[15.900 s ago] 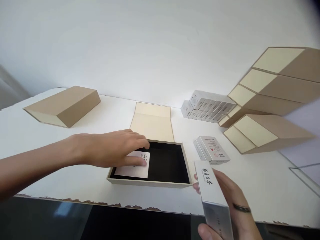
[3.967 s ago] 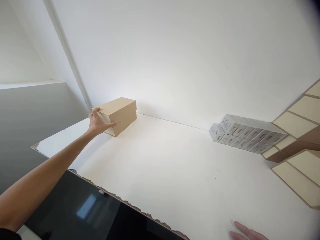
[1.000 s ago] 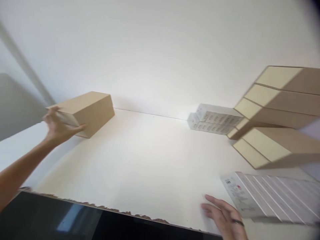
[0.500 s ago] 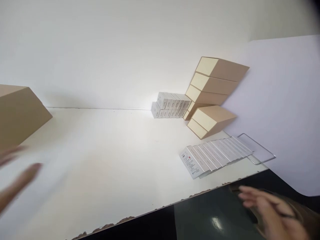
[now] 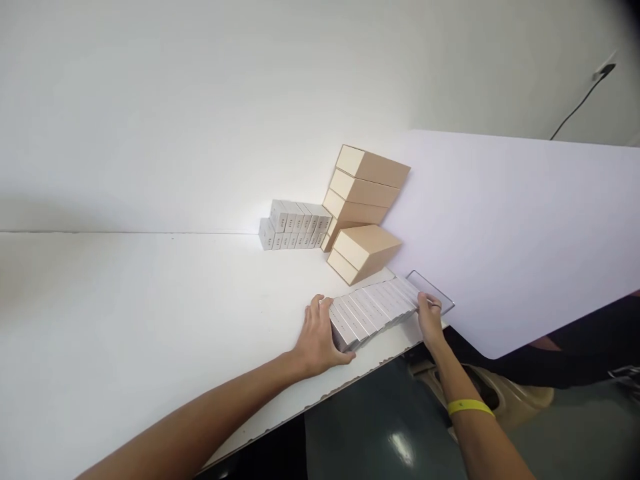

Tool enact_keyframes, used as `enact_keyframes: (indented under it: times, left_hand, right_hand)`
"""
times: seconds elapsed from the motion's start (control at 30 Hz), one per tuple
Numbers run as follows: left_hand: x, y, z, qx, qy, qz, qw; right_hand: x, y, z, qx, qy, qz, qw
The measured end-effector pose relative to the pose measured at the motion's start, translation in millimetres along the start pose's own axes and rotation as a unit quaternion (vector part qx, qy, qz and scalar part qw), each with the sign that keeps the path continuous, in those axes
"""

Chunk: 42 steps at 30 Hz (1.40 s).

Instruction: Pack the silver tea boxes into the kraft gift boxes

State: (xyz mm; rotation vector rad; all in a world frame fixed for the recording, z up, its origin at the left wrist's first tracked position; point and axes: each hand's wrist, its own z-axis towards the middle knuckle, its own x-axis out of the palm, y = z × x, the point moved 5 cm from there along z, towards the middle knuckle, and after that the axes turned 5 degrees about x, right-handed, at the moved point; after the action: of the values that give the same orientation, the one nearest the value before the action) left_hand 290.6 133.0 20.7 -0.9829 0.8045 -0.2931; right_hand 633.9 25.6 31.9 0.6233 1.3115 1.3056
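Note:
A row of thin white boxes (image 5: pixel 373 308) lies slanting near the table's front edge. Around its left end my left hand (image 5: pixel 317 339) is wrapped, fingers over the top and thumb at the near side. At the row's right end my right hand (image 5: pixel 430 315) grips the last boxes, its fingers bent beside a thin wire frame (image 5: pixel 443 294). Behind the row, two beige boxes (image 5: pixel 364 251) rest together, with a taller stack of beige boxes (image 5: pixel 370 183) behind them.
Small white boxes (image 5: pixel 295 227) stand in two layers against the wall, left of the beige stack. A white panel (image 5: pixel 510 233) rises on the right. Beyond the table's chipped front edge (image 5: pixel 325 398) is a tan chair (image 5: pixel 520 397).
Both hands have come to the row of white boxes, the left from the far left, the right from below. The view has shifted right, and the beige box at the left is gone from sight.

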Motion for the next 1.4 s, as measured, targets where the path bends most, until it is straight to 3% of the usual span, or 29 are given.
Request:
enact_keyframes:
  times: [0.2, 0.47, 0.57, 0.7, 0.8, 0.9, 1.0, 1.13, 1.27, 1.4]
  left_hand:
    - [-12.2, 2.4, -15.6, -0.004, -0.009, -0.017, 1.0]
    - [-51.0, 17.4, -28.6, -0.002, 0.057, -0.014, 0.998]
    - [-78.0, 22.8, -45.7, -0.01, 0.055, -0.008, 0.998]
    - [-128.9, 34.1, -79.7, -0.046, 0.067, -0.012, 0.997]
    - [-169.2, 48.3, -105.2, -0.11, 0.094, -0.014, 0.989]
    - [-204.0, 65.1, -116.0, -0.149, 0.081, 0.009, 0.986]
    - [-228.8, 83.4, -106.1, -0.147, 0.053, 0.054, 0.986]
    - [-250.7, 105.0, -71.5, -0.126, 0.024, 0.076, 0.989]
    - [-265.3, 119.0, -34.2, -0.129, 0.011, 0.071, 0.989]
    - [-270.7, 130.3, -5.8, -0.156, 0.013, 0.066, 0.985]
  right_hand:
    - [1.9, -18.0, -5.9, 0.044, 0.017, -0.01, 0.999]
    - [12.4, -5.4, -37.4, 0.043, 0.063, 0.015, 0.997]
    - [23.7, 9.0, -65.1, 0.036, 0.087, 0.011, 0.995]
    - [47.9, 34.9, -116.4, 0.014, 0.159, -0.01, 0.987]
    - [72.4, 55.2, -148.9, -0.011, 0.234, -0.04, 0.971]
    - [104.2, 74.5, -161.3, -0.038, 0.303, -0.077, 0.949]
    - [143.6, 91.3, -152.3, -0.059, 0.348, -0.093, 0.931]
    - [202.6, 105.7, -123.6, -0.091, 0.369, -0.086, 0.921]
    - [252.7, 111.0, -93.4, -0.114, 0.324, -0.065, 0.937]
    - [281.3, 111.6, -73.0, -0.104, 0.241, -0.051, 0.964]
